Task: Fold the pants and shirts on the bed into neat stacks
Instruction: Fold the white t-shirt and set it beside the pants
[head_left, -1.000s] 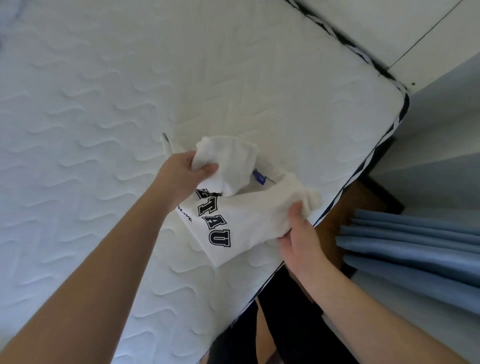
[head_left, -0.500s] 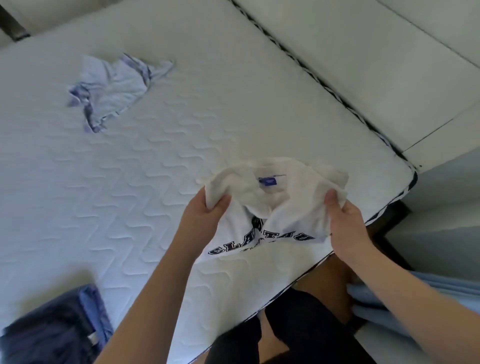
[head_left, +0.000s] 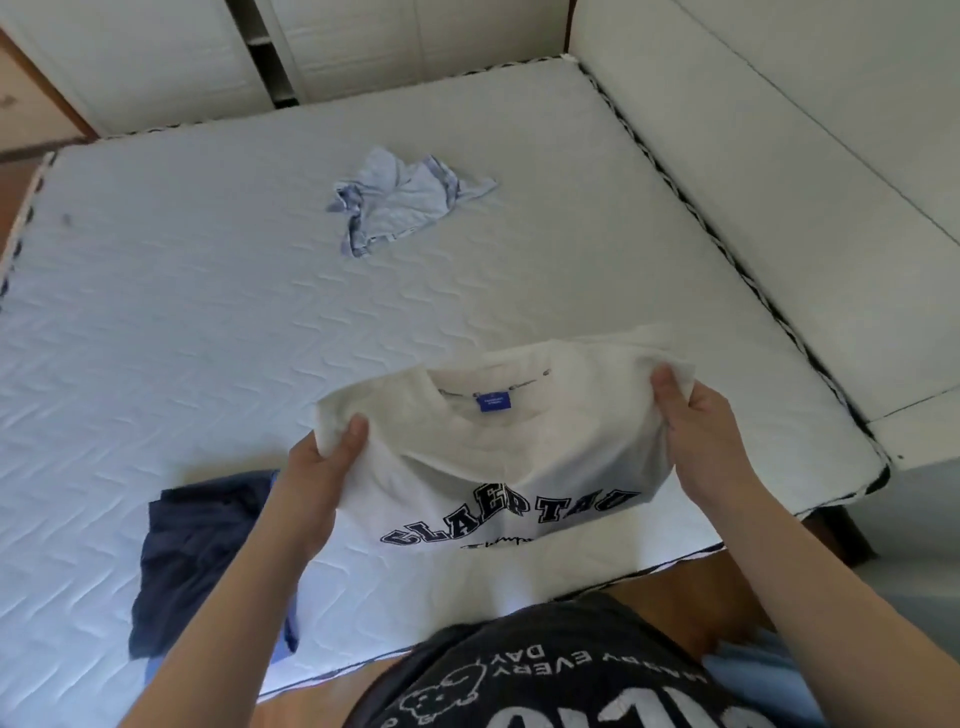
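White cotton bunches under my fingers (head_left: 357, 427): left hand (head_left: 317, 480) and right hand (head_left: 698, 431) each pinch a shoulder of the white shirt (head_left: 498, 467), held above the bed's (head_left: 208, 322) near edge. Uneven grip could skew the fold; beyond it, the crumpled blue shirt (head_left: 400, 205) waits.

Held shirt (head_left: 498, 457) over mattress (head_left: 208, 338) front, crumpled garment (head_left: 400, 208) behind, folded stack (head_left: 208, 561) left
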